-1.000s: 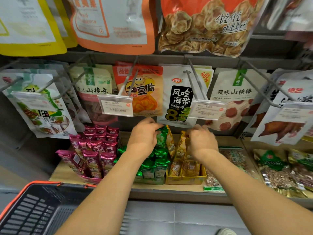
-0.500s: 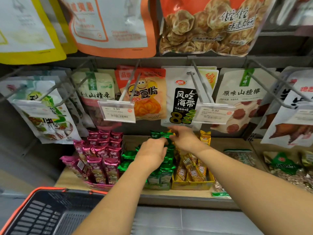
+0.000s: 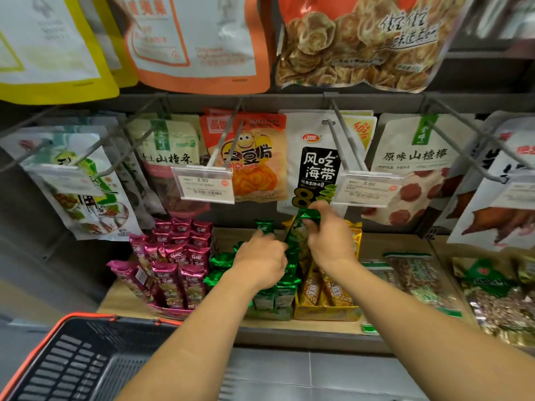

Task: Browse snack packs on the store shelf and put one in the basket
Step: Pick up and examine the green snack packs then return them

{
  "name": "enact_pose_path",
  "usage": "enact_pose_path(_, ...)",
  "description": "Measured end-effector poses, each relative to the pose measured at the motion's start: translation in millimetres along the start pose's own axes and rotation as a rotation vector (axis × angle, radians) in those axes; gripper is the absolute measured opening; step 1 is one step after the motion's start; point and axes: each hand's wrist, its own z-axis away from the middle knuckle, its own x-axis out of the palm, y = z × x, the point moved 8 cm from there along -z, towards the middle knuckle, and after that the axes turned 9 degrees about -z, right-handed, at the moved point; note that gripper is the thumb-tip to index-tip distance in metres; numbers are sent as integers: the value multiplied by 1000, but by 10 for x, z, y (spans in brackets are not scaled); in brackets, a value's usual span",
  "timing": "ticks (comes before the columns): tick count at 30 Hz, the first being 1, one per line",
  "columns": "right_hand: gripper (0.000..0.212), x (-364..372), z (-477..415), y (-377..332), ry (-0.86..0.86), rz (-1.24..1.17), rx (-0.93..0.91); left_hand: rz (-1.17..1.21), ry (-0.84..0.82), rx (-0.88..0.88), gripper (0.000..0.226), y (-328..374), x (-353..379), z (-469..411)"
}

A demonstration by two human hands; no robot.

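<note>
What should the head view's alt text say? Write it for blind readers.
The right hand pinches a green foil snack pack held above the boxed green packs on the wooden shelf, the left hand resting among them; a black plastic basket with an orange rim sits lower left.

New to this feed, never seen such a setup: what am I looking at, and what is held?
No machine here: a person works with bare hands, filmed by one wide camera worn on the head. The right hand pinches the top of a green foil snack pack, lifted above its row. The left hand rests among the other green packs; its fingers are hidden. On the wooden shelf, magenta foil packs and yellow foil packs stand beside them. The black plastic basket with orange rim sits lower left.
</note>
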Motion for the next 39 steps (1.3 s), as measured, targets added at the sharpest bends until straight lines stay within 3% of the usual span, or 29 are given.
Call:
enact_pose_path(5, 20, -535, 436, -34, 159, -201, -9, 26, 8, 44, 41, -7, -12, 92)
enact_pose_path(10, 21, -1143, 720, -274, 258, -173, -125, 76, 130, 44, 48, -89, -153, 266)
enact_pose_path(13, 26, -1348, 785, -464, 190, -136, -165, 124, 252, 38, 39, -69, -337, 434)
enact_pose_path(16, 31, -1513, 833, -565, 97, -223, -151, 369, 304, 59, 30, 87, -539, 675)
enact_pose_path(21, 33, -1314, 935, -407, -147, -759, 190, 929, 330, 252, 20, 586, -826, 1079)
enact_pose_path(24, 21, -1133, 972, -402, -253, -945, 314, 1102, 339, 231, 24, 633, -874, 1185)
enact_pose_path(27, 15, -983, 1001, -421, -322, -962, 330, 1217, 354, 163, 18, 552, -861, 1199)
enact_pose_path(33, 43, -693, 1092, -443, -557, -860, 373, 1265, 386, 90, 12, 385, -826, 1201)
enact_pose_path(37, 54, -663, 1066, -462, -517, -539, 217, 1279, 402, 26, 9, 257, -817, 1182)
enact_pose_path(39, 55, -665, 1043, -485, -491, -505, 167, 1254, 435, 21, 12, 225, -837, 1194)
